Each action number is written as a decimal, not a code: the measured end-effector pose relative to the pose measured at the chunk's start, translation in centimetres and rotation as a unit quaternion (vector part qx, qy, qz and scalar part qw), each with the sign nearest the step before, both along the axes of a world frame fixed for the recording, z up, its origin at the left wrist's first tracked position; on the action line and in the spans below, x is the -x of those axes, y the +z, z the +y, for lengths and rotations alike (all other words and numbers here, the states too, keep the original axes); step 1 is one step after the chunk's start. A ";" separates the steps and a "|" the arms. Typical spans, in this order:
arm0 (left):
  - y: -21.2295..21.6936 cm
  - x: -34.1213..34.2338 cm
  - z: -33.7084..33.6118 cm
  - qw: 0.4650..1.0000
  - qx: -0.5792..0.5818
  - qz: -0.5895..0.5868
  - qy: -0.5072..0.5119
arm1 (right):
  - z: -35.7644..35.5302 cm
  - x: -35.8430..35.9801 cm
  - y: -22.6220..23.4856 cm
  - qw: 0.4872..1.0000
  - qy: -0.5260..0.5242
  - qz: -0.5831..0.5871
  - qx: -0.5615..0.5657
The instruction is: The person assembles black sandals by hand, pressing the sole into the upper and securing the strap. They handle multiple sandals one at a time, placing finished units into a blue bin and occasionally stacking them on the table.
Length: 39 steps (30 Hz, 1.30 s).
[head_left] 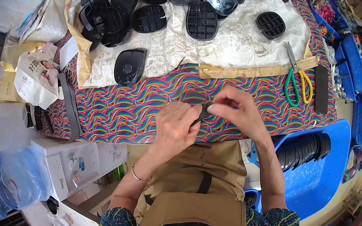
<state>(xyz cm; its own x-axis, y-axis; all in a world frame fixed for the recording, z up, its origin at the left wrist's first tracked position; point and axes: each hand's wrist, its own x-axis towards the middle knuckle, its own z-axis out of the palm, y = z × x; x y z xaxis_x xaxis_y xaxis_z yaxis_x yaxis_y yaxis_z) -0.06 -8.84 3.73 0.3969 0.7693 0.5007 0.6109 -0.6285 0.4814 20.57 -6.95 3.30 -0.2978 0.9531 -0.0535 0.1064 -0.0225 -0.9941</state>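
Close together over the front of the cloth-covered table, both hands work on a small black piece [201, 114], mostly hidden by the fingers; its exact kind cannot be made out. My left hand [174, 124] is closed around its left end, fingers curled. My right hand [237, 108] pinches its right end between thumb and fingertips. Beyond the hands, several black heel-shaped rubber pieces lie on a white sheet [163, 53]. Some, like this gridded one [202, 20], show a ribbed underside, while a smooth one [130, 66] lies nearer.
Scissors [296, 79] with green and yellow handles lie right, beside a dark flat bar [321, 89]. A blue tub [311, 187] below holds a row of black curved pieces [304, 150]. Bags [37, 77] and a white water dispenser [77, 164] stand left.
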 end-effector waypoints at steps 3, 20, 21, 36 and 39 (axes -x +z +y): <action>0.3 -0.2 0.0 1.000 -0.004 -0.002 0.001 | -0.4 0.8 -0.1 0.997 -0.035 0.000 -0.066; -1.0 -0.5 0.0 0.998 -0.027 -0.048 0.022 | -1.5 2.6 -2.3 0.976 -0.170 0.130 0.027; -0.8 -0.5 -0.1 0.999 -0.031 -0.029 0.015 | -1.4 2.6 -2.5 0.976 -0.162 0.142 0.042; 0.2 -0.8 -0.1 1.000 0.004 0.009 0.008 | -1.2 3.2 -2.0 0.936 -0.157 0.279 0.149; 0.6 -0.9 0.0 1.000 0.025 0.012 0.003 | -1.3 3.4 -2.6 0.937 -0.165 0.280 0.129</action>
<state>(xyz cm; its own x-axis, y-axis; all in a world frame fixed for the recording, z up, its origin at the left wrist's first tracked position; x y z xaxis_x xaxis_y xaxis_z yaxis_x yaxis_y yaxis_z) 0.84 -8.89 4.31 0.4033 0.7960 0.4514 0.6265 -0.5997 0.4979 17.17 -8.26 0.71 -0.0402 0.9752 -0.2178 -0.4860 -0.2095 -0.8485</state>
